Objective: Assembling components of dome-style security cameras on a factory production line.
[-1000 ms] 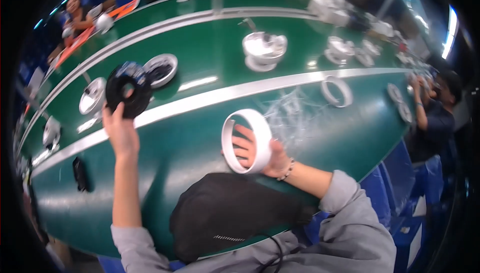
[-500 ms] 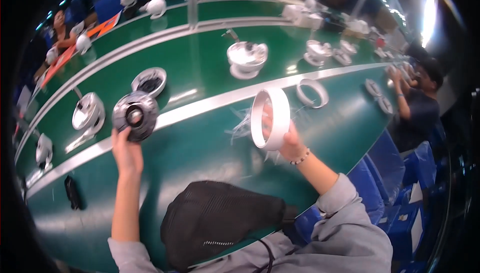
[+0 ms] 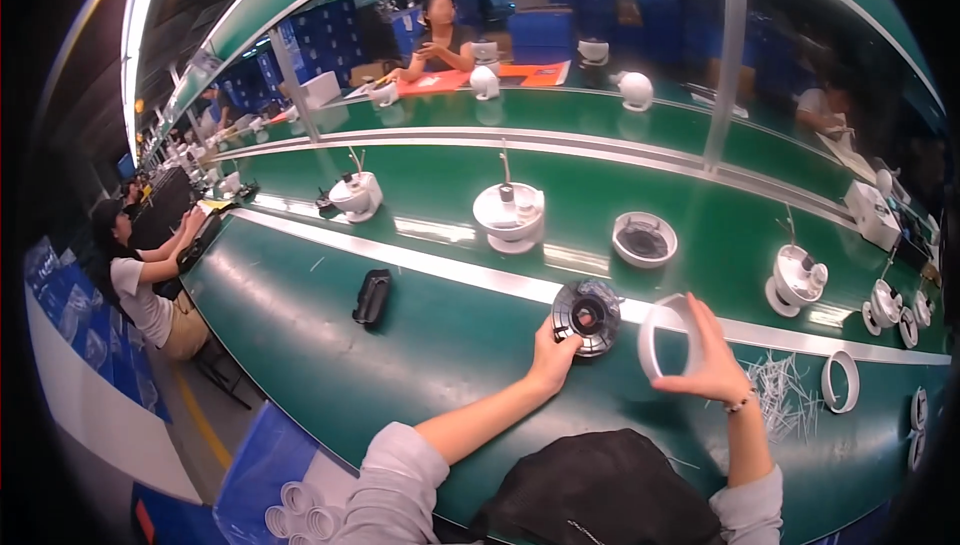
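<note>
Both hands have drawn closer together since the earlier frames, and the view has swung up and leftward, so that more of the long green bench (image 3: 300, 315) and the people along it now show. The left hand (image 3: 553, 350) pinches the lower left rim of a round black disc-shaped part (image 3: 588, 317), holding it on edge just above the bench with its flat face toward the camera. The right hand (image 3: 712, 370) grips a white plastic ring (image 3: 662, 337) just to the right of the disc, with fingers curled around its right side and one finger standing up. Ring and disc sit just beside each other, nearly touching. A small black device (image 3: 372, 297) lies on the bench well to the left of the left hand. White thin strips (image 3: 785, 395) lie scattered to the right of the right hand, with another white ring (image 3: 840, 382) beyond them. A dark cloth (image 3: 600, 485) lies between the forearms.
</note>
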### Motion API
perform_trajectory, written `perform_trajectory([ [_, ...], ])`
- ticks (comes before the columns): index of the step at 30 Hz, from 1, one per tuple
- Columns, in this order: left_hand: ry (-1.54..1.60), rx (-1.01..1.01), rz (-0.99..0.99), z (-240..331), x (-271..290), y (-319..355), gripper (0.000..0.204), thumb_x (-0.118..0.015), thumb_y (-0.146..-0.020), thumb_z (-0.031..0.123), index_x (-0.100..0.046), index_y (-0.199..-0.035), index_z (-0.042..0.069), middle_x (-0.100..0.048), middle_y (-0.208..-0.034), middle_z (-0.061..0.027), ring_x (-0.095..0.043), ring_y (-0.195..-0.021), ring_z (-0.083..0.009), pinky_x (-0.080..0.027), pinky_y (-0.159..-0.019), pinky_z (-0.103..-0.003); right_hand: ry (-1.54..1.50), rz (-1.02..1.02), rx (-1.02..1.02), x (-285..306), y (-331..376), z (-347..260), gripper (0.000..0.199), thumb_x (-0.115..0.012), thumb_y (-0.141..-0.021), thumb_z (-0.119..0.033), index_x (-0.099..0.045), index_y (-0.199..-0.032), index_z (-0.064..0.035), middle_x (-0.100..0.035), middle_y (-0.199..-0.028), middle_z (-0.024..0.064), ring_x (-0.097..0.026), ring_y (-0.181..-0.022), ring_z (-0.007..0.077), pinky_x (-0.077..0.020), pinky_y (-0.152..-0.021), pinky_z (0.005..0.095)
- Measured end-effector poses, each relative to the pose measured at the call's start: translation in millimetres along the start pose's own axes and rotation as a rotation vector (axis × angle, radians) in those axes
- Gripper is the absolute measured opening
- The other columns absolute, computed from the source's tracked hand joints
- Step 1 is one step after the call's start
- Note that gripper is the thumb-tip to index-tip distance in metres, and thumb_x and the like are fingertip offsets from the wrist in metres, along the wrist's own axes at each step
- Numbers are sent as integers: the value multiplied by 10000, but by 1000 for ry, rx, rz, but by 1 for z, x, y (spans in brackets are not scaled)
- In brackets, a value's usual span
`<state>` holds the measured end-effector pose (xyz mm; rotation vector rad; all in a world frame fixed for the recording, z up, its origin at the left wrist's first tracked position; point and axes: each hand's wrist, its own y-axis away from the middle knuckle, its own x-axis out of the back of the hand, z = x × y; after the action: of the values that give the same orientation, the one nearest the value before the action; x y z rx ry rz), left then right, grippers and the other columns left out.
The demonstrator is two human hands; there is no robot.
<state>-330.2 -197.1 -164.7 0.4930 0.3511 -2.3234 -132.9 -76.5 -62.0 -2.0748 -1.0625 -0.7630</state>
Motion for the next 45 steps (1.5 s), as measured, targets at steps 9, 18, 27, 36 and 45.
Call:
perform_trajectory([
  [9,31,-77,95,0,7,-5,395,-445,-659,-99,-453,-1046,-20,-532,-977,-68,-523,-871,-137,-437,-753,-250,379,47,-235,-33,23,-9,1014,-750,-459,-531,-366,-1181,67,-312,-1259,235,-384,-1082,409,-378,-871,425],
  [18,-57,-104,76,38,9,-10,438,-420,-648,-96,-428,-1078,-14,-509,-1041,-87,-507,-940,-168,-430,-794,-283,592,319,-269,2,-3,-13,430,-589,-727,-436,-613,-665,-12,-578,-616,160,-558,-573,329,-430,-511,393],
  [27,-28,-25,2,30,20,-7,429,-438,-659,-91,-424,-1081,-15,-528,-996,-65,-525,-877,-130,-422,-758,-240,334,-266,-61,-36,1,3,1074,-772,-478,-477,-246,-1296,-22,-214,-1340,237,-181,-1243,407,-186,-1015,459],
  [36,-74,-83,-45,29,44,-12,427,-403,-638,-92,-434,-1059,-23,-531,-1020,-95,-524,-944,-168,-419,-814,-271,215,-65,-53,-67,-10,-21,1088,-771,-500,-426,-193,-1286,57,-332,-1240,244,-345,-1131,373,-292,-960,386],
  [45,-78,-92,-128,44,53,-16,575,-417,-638,-97,-317,-1200,-26,-464,-1094,-107,-489,-989,-168,-391,-865,-269,394,-106,-231,-85,-14,-41,1130,-744,-451,-536,-218,-1290,8,-251,-1280,264,-257,-1178,436,-258,-937,530],
])
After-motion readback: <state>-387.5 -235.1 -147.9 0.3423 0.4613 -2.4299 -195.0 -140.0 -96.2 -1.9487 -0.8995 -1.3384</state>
